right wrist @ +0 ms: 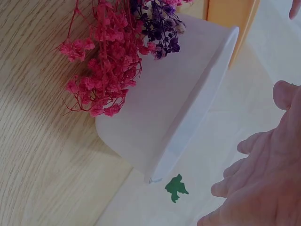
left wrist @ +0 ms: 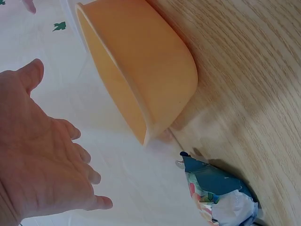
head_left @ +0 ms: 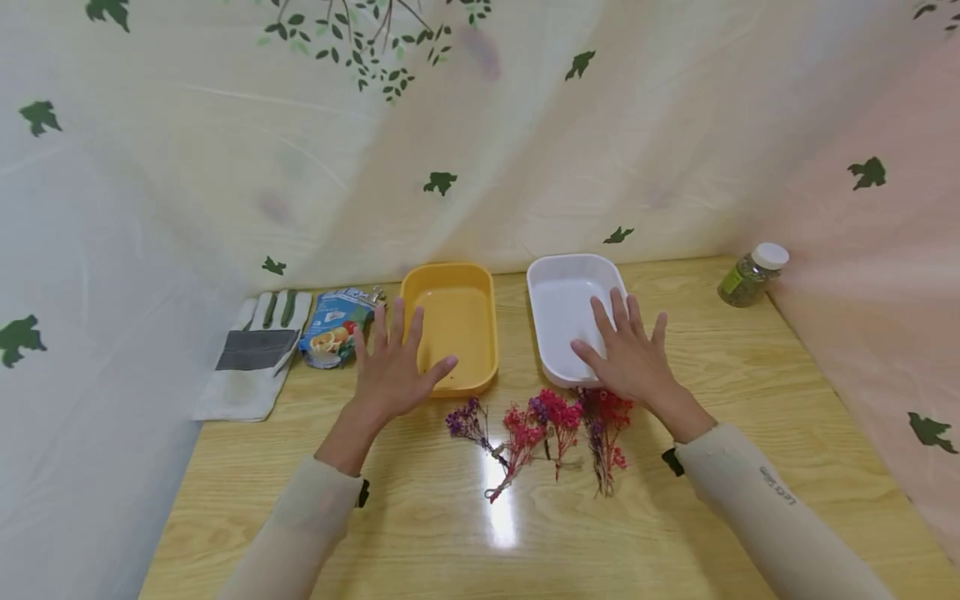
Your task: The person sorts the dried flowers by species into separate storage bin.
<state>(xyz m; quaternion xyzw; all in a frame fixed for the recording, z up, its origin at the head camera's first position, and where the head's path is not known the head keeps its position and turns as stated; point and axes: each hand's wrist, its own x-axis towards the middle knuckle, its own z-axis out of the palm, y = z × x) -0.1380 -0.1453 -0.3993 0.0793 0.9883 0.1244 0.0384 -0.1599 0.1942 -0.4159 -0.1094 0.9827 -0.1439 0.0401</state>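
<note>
My left hand (head_left: 390, 377) hovers with fingers spread, overlapping the left edge of the yellow tray (head_left: 453, 333) in the head view. Nothing is in its grasp; the left wrist view shows the bare palm beside the tray's side wall (left wrist: 155, 61). My right hand (head_left: 630, 354) is likewise spread and holds nothing, over the near right corner of the white tray (head_left: 570, 308). Below the trays lie small bunches of dried flowers: a purple bunch (head_left: 468, 421), pink bunches (head_left: 522, 433) (head_left: 561, 412) and a pink and purple bunch (head_left: 611, 417) close to the white tray.
At the left of the wooden table (head_left: 420, 533) lie a white and grey glove (head_left: 251, 358) and a blue food packet (head_left: 333, 321) with a metal clip. A jar with a white lid (head_left: 750, 275) stands at the right. A leaf-patterned cloth (head_left: 510, 167) rises behind.
</note>
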